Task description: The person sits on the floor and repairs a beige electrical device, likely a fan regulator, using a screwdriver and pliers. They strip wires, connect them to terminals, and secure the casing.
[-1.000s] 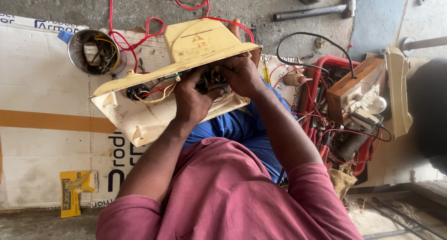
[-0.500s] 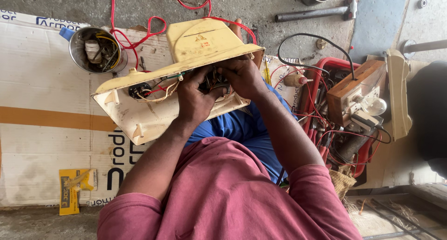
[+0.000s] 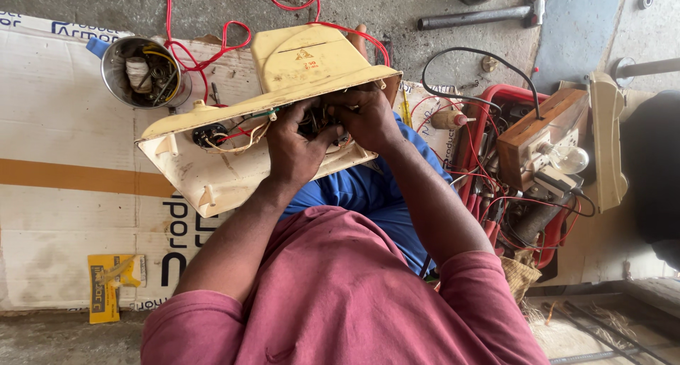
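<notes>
Both hands inside open cream plastic appliance housing (image 3: 212,173): left hand (image 3: 294,149) and right hand (image 3: 368,117) pinching small wiring parts, exact piece hidden by fingers.

Steel cup (image 3: 144,71) of wire on flattened cardboard (image 3: 64,145), hammer (image 3: 489,14), red toolbox (image 3: 520,173) nearby.

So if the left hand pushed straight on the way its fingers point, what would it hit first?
Probably the wiring and small parts inside the cream appliance housing, where the left hand already reaches; behind them, the housing's upper shell. Depth is unclear.
</notes>
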